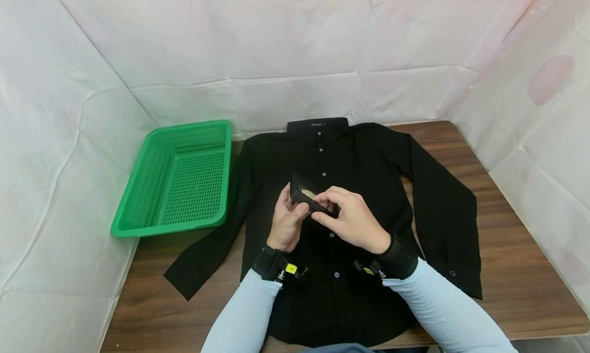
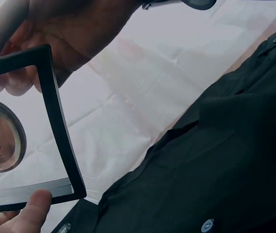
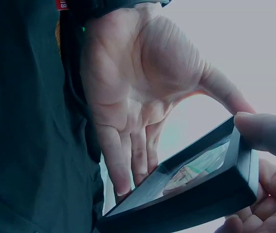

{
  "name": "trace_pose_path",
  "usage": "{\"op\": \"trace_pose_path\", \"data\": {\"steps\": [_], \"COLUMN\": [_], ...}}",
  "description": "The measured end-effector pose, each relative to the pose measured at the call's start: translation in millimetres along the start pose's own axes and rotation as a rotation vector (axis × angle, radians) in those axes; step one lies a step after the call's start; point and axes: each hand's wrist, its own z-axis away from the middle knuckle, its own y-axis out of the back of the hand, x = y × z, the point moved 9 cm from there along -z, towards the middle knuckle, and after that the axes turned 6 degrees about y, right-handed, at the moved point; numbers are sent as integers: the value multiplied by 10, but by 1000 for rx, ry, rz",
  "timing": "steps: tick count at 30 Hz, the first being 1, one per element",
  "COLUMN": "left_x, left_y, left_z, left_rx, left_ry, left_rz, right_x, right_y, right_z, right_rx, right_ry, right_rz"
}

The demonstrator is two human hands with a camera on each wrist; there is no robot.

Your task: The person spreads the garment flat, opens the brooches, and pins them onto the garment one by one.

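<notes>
Currently, the left hand (image 1: 288, 222) and the right hand (image 1: 352, 217) hold together one black case (image 1: 310, 201), tilted, with a round disc (image 2: 1, 137) inside; both grip it by the edges. This case is above the middle of a black shirt (image 1: 295, 158), which lies on the table (image 1: 511, 271) from the far edge to the near edge. A green basket (image 1: 172, 227) sits at the far left corner.

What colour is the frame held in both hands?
The frame is black, clearest in the left wrist view.
</notes>
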Motion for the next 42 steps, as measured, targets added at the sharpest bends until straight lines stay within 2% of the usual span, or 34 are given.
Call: {"op": "trace_pose_path", "data": {"steps": [5,15,22,27,31,37,42], "left_x": [-29,-42,-47,-57,-62,-84,-105], "left_y": [29,28,18,14,-2,-46,-50], "left_z": [0,-7,-1,-5,-7,7,59], "left_rx": [22,3,-1,-9,-67,-220,-268], "left_ry": [7,-19,-38,-43,-58,-71,-71], "left_rz": [-12,-24,-34,-9,23,137,208], "right_x": [11,-29,-7,-1,-9,-82,-148], "right_y": [0,18,19,7,-5,-48,-104], "right_z": [10,8,32,31,37,42,65], "right_rx": [4,28,28,27,28,8,-33], "right_ry": [-8,17,-15,-27,-30,11,60], "right_rz": [2,11,17,10,26,63,70]}}
